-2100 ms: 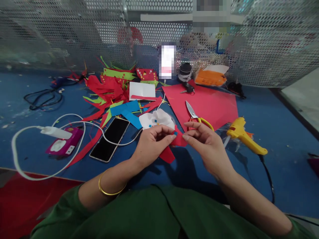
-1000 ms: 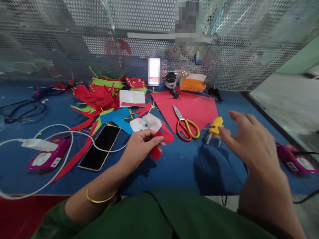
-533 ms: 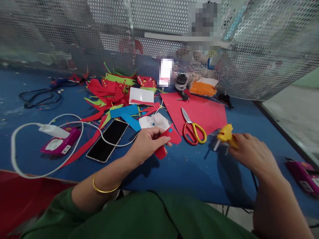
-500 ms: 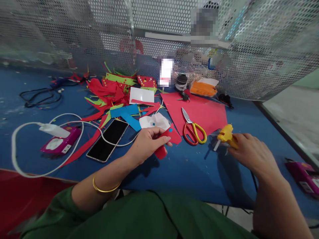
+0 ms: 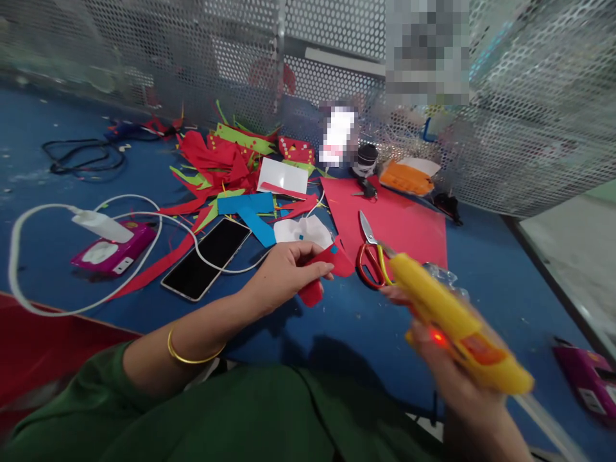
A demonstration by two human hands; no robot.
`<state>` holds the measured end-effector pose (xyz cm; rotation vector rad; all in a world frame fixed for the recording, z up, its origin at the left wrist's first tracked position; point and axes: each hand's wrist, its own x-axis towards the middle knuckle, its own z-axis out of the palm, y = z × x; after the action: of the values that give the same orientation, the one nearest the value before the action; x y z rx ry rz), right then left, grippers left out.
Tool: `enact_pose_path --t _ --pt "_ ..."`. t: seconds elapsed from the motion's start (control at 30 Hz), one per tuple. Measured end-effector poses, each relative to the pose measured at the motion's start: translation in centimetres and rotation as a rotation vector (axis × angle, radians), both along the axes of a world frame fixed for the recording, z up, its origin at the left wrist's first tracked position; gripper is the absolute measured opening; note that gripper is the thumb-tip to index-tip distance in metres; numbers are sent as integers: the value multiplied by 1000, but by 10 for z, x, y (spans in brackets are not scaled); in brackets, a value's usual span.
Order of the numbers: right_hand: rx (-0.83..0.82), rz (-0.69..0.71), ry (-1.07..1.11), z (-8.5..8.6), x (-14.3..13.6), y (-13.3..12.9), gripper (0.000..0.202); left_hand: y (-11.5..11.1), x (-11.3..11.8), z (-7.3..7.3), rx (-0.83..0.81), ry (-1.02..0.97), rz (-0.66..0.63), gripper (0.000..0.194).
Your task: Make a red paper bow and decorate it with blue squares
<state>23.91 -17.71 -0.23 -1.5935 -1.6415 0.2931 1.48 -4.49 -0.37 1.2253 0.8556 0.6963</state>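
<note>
Between the thumb and fingers of my left hand (image 5: pixel 283 276) is a piece of red paper (image 5: pixel 312 292) with a small blue square on it. My right hand (image 5: pixel 455 375) is wrapped round a yellow glue gun (image 5: pixel 447 314), lifted off the table; a red light glows on it and a clear glue stick juts from its back end. The gun's nozzle points left, over the red-and-yellow scissors (image 5: pixel 370 260). A white paper piece (image 5: pixel 302 229) with a small blue square lies just beyond my left hand. The gun and right hand are slightly blurred.
A large red sheet (image 5: pixel 409 224) lies behind the scissors. Left of my hand are a phone (image 5: pixel 206 260), a white cable and a purple power strip (image 5: pixel 115 247). Red and green paper scraps (image 5: pixel 216 167) are heaped at the back. Another purple box (image 5: pixel 587 378) sits far right, and perforated metal stands behind.
My right hand has picked up the glue gun from the table and brought it left and nearer to me, nozzle now pointing left. My left hand keeps its hold on the red paper.
</note>
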Motion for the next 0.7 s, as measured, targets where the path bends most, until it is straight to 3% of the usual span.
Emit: enact_pose_path --t 0.07,0.17,0.4,0.7 --pt "79 136 -60 4 -24 10 21 1 -1 0 -4 8 0 15" --pt "79 211 -129 3 -40 20 18 2 -2 3 -46 8 -9 13" --pt "105 130 -195 -17 -37 18 34 5 -3 9 -32 80 0 11" --pt "102 122 -220 -23 -35 20 38 5 -1 8 28 136 21 14"
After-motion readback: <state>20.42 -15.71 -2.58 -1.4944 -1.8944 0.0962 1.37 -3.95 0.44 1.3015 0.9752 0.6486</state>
